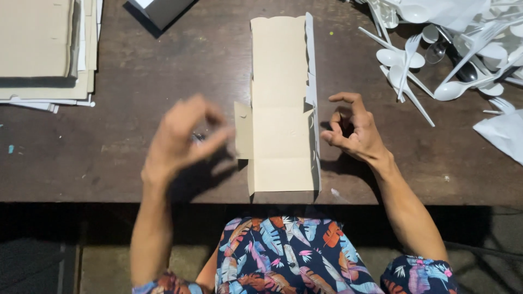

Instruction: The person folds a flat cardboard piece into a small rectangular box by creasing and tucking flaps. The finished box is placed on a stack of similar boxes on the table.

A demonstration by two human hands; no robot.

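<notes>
A flat tan cardboard box blank (pixel 280 103) lies lengthwise on the dark wooden table (pixel 109 158), its right side flap standing up and a small flap sticking out on its left. My left hand (pixel 182 139) hovers just left of that small flap. It is blurred, its fingers are bent toward the thumb, and something small and shiny may sit between them. My right hand (pixel 351 128) rests just right of the raised flap with its fingers curled and apart, holding nothing.
A stack of flat cardboard sheets (pixel 38 49) sits at the far left corner. White plastic spoons and forks (pixel 436 60) are heaped at the far right, with a white napkin (pixel 504 133) beside them. A dark box (pixel 160 11) lies at the far edge.
</notes>
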